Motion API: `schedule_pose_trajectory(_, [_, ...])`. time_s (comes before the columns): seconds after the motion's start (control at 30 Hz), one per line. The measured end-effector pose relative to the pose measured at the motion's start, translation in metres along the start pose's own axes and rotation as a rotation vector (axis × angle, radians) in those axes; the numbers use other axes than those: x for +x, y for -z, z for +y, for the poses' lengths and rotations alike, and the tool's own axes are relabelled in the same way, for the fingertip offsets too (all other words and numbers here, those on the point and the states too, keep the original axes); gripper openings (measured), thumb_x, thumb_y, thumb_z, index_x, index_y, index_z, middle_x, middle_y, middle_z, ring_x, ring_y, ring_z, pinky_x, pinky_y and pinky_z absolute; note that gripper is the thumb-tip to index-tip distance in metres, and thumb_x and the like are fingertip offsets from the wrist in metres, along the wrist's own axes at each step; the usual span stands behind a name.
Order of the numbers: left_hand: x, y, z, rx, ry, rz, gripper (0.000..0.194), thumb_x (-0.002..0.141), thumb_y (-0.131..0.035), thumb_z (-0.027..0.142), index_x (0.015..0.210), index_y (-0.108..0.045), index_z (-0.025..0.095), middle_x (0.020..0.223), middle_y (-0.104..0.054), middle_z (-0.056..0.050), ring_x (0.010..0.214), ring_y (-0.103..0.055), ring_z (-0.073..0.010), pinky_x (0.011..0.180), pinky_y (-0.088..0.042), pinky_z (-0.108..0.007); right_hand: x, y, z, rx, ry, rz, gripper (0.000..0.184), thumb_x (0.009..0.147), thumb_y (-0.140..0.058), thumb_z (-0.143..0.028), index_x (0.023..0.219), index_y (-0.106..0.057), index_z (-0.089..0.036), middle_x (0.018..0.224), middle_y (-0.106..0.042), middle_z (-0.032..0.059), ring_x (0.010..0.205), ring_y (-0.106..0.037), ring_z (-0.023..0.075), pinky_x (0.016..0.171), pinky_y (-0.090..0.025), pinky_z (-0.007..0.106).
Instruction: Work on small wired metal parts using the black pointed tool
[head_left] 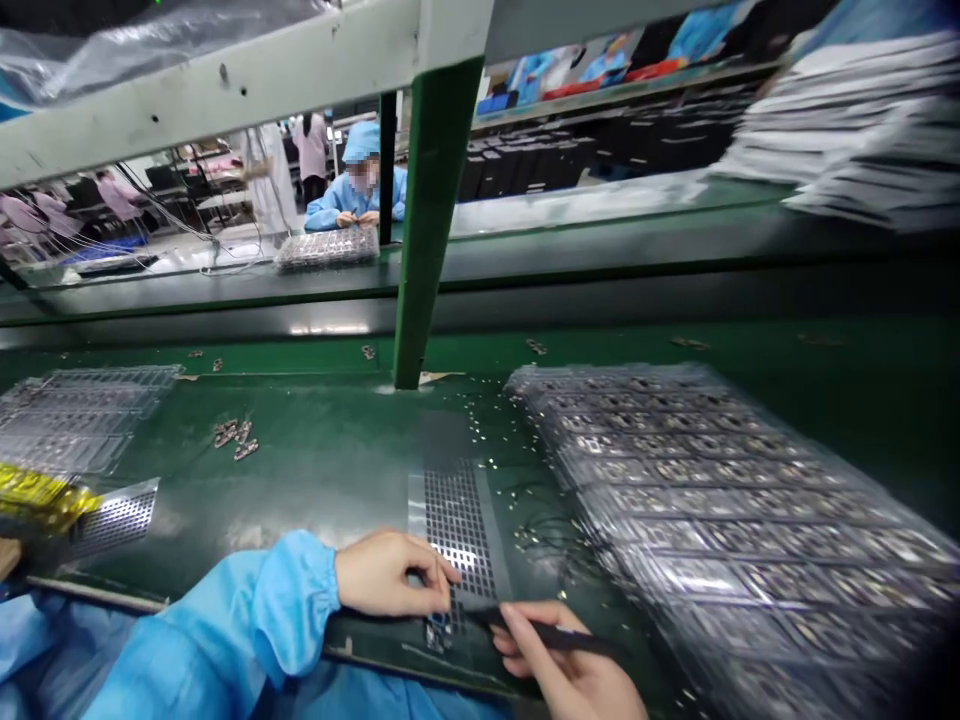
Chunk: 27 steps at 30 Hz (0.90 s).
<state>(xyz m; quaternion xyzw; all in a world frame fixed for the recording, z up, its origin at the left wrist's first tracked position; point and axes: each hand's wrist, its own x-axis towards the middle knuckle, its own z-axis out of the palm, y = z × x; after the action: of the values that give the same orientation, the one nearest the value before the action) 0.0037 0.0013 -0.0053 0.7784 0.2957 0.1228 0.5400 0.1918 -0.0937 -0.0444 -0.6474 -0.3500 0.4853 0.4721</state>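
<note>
From my end: R hand (574, 665) gripping tweezers (551, 637); L hand (394, 575) curled by small part (437, 632) — can't tell if holding. Tips near sheet (457, 520) — slip could scratch it, prob.

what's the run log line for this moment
left hand: close to small part, grip unclear | right hand: holding black tool, tip near gridded sheet | far right: stacked clear trays

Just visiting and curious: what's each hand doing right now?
Left hand: curled beside a small part; grip cannot be told.
Right hand: closed on a slim dark tool.
</note>
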Motion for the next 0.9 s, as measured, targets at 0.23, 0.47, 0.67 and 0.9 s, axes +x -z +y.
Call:
schedule_pose_trajectory(0.23, [-0.001,0.003,0.005,0.024,-0.001,-0.034,0.009,0.076,-0.057,0.013,0.068,-0.061,0.014,0.098,-0.068,-0.008,0.099,-0.062,-0.0181,0.078,-0.048,-0.024,-0.008,-0.010,-0.007,-0.020,0.027,0.060,0.041,0.065,-0.069,-0.056,0.067,-0.060,-0.016,0.059,-0.066,0.0059,0.057,-0.067,0.0212,0.047,-0.054,0.025])
schedule_pose_trajectory(0.47, [-0.002,0.004,0.005,0.049,0.036,-0.049,0.008,0.076,-0.057,0.012,0.071,-0.062,0.014,0.104,-0.067,-0.008,0.097,-0.062,-0.0165,0.064,-0.046,-0.018,-0.011,-0.013,-0.010,-0.003,0.022,0.131,0.040,0.065,-0.071,-0.054,0.072,-0.053,-0.019,0.055,-0.065,0.0039,0.053,-0.066,0.0212,0.042,-0.053,0.025])
schedule_pose_trajectory(0.67, [-0.001,0.004,0.005,0.058,0.053,-0.053,0.007,0.077,-0.057,0.013,0.072,-0.062,0.014,0.105,-0.066,-0.007,0.088,-0.063,-0.0149,0.060,-0.044,-0.017,-0.010,-0.015,-0.016,-0.066,0.025,0.103,0.037,0.070,-0.067,-0.053,0.071,-0.053,-0.019,0.061,-0.068,0.0069,0.056,-0.067,0.0221,0.038,-0.050,0.023])
schedule_pose_trajectory(0.9, [0.000,0.004,0.006,0.057,0.044,-0.044,0.007,0.076,-0.057,0.012,0.071,-0.062,0.014,0.102,-0.067,-0.007,0.090,-0.063,-0.0153,0.065,-0.046,-0.019,-0.009,-0.016,-0.015,-0.070,0.000,0.110,0.041,0.067,-0.068,-0.057,0.069,-0.053,-0.019,0.058,-0.067,0.0069,0.058,-0.068,0.0245,0.039,-0.050,0.025])
